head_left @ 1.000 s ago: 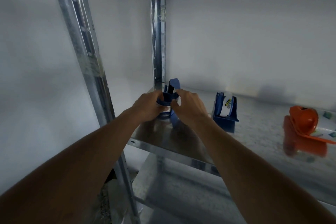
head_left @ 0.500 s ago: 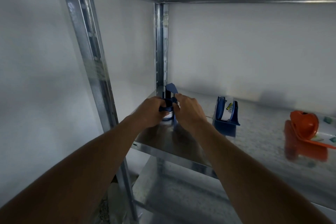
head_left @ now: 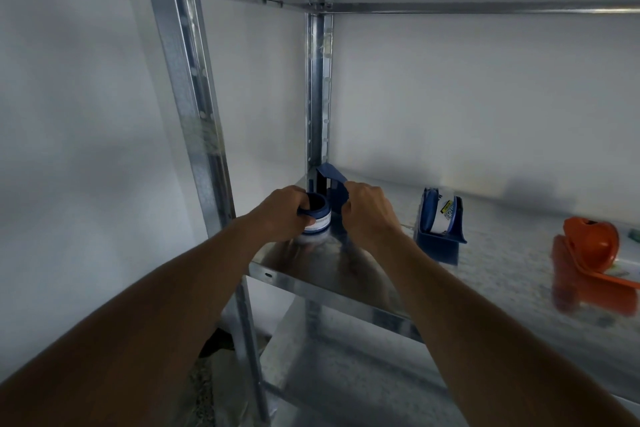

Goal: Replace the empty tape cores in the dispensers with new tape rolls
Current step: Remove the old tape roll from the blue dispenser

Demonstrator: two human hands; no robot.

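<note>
— What's the tape look like?
— I see a blue-and-white tape roll (head_left: 317, 215) at the shelf's (head_left: 491, 263) far-left corner, gripped by my left hand (head_left: 282, 213).
— And the right?
— My right hand (head_left: 367, 211) pinches the blue dispenser (head_left: 334, 189), probably its flap.

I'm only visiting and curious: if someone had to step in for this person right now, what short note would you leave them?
Left hand: grips a blue-and-white tape roll at the metal shelf's left back corner.
Right hand: holds the blue dispenser beside that roll.
Second blue dispenser: stands further right with a roll already in it.
Orange dispenser: at the right edge, contents unclear.
Left to do: seat the held roll, then check the orange one.
</note>
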